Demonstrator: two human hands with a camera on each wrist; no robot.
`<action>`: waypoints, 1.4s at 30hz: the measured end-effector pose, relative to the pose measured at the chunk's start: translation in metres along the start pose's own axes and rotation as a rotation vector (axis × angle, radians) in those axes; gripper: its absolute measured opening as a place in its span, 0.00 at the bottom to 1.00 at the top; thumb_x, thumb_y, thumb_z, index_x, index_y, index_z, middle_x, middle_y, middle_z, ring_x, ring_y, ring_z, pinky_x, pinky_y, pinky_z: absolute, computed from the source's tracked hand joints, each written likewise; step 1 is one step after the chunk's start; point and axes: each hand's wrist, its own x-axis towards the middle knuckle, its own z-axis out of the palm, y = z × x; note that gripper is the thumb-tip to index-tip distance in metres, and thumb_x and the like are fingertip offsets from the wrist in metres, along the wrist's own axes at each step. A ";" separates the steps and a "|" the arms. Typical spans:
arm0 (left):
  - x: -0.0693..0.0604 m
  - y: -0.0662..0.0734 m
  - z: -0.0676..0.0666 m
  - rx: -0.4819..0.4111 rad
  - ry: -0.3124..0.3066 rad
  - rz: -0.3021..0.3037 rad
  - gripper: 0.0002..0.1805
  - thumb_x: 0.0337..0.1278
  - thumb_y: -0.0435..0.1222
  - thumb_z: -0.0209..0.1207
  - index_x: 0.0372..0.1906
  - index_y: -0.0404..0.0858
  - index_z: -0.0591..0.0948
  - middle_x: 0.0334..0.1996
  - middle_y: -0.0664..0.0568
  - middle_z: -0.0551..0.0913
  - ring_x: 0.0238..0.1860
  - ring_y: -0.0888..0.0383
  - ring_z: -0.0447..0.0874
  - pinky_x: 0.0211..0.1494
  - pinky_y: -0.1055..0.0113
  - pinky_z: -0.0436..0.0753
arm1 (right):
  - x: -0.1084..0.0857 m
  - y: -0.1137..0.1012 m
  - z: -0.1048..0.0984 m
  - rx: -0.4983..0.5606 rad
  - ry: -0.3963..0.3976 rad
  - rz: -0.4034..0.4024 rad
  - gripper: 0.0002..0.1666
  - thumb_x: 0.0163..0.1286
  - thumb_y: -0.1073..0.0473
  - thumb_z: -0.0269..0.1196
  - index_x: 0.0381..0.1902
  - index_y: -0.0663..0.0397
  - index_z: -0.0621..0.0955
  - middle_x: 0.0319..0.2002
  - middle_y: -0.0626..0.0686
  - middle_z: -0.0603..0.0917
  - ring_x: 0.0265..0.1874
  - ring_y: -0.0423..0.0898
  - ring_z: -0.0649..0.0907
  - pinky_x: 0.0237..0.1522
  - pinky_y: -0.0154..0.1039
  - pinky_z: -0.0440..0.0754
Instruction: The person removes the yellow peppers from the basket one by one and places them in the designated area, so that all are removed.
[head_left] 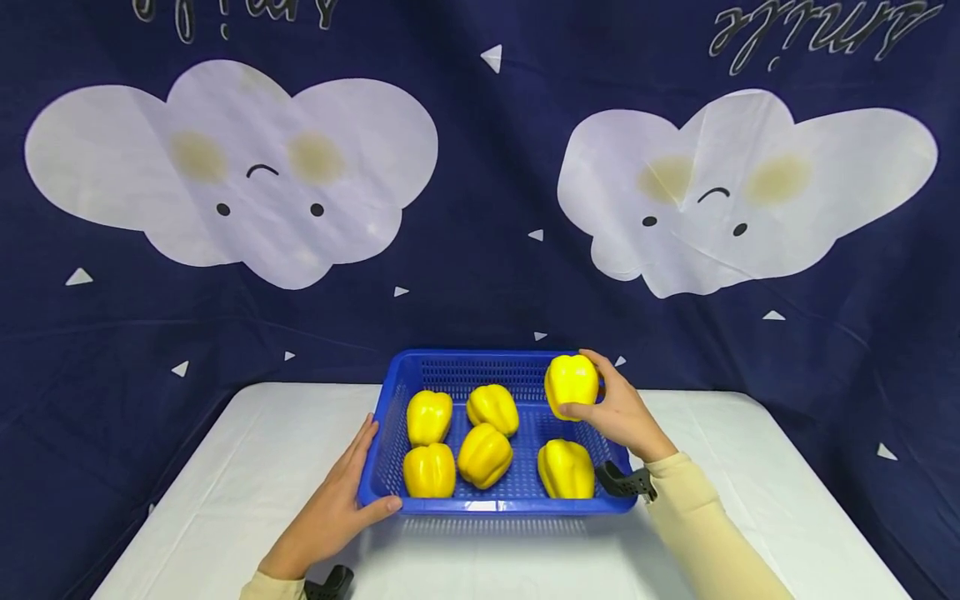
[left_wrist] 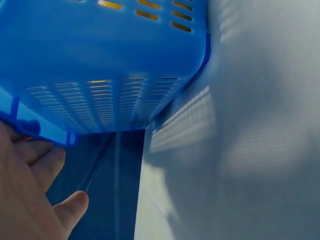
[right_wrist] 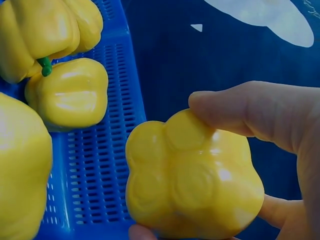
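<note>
A blue plastic basket [head_left: 487,505] with slotted walls stands on the table, holding several yellow bell peppers. My right hand [head_left: 624,417] grips one yellow bell pepper [head_left: 572,385] over the basket's back right corner, thumb on one side and fingers on the other. In the right wrist view the lobed bottom of that bell pepper [right_wrist: 195,175] faces the camera. At the basket's left front corner my left hand [head_left: 333,508] holds the rim, its thumb on the front edge. Seen from the left wrist, the fingers [left_wrist: 47,165] lie at the rim's underside.
Bell peppers sit in the basket's left half and middle, among them a front one [head_left: 429,471]; another pepper [head_left: 566,469] lies at the front right. A white cloth [head_left: 247,467] covers the table. Behind hangs a dark blue curtain [head_left: 480,183] with cloud prints.
</note>
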 end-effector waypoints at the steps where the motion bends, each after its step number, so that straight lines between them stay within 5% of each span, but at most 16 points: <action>1: 0.000 0.000 0.000 0.000 0.001 -0.001 0.55 0.59 0.49 0.67 0.81 0.36 0.47 0.81 0.39 0.44 0.76 0.33 0.49 0.68 0.30 0.60 | -0.001 0.000 -0.001 -0.004 0.002 -0.003 0.56 0.58 0.50 0.73 0.78 0.49 0.57 0.66 0.64 0.72 0.59 0.61 0.77 0.55 0.58 0.80; 13: -0.001 0.003 0.001 -0.003 0.002 -0.032 0.54 0.59 0.51 0.66 0.81 0.38 0.48 0.81 0.42 0.44 0.76 0.30 0.49 0.67 0.25 0.56 | -0.009 0.008 -0.018 0.040 0.022 -0.049 0.55 0.59 0.54 0.72 0.78 0.53 0.57 0.69 0.63 0.68 0.62 0.65 0.73 0.54 0.60 0.79; 28: -0.001 -0.001 0.003 0.009 0.035 0.013 0.54 0.59 0.48 0.67 0.81 0.39 0.49 0.81 0.42 0.46 0.77 0.36 0.50 0.72 0.32 0.52 | -0.017 0.020 -0.044 0.017 0.054 -0.045 0.57 0.60 0.56 0.73 0.79 0.53 0.54 0.67 0.64 0.69 0.60 0.67 0.72 0.49 0.54 0.79; 42: -0.001 0.002 0.003 0.000 0.022 -0.021 0.53 0.60 0.49 0.66 0.81 0.38 0.49 0.81 0.42 0.45 0.78 0.37 0.49 0.72 0.31 0.50 | -0.016 0.041 -0.056 -0.010 0.097 -0.050 0.57 0.61 0.56 0.72 0.80 0.53 0.53 0.68 0.66 0.67 0.60 0.69 0.71 0.52 0.61 0.75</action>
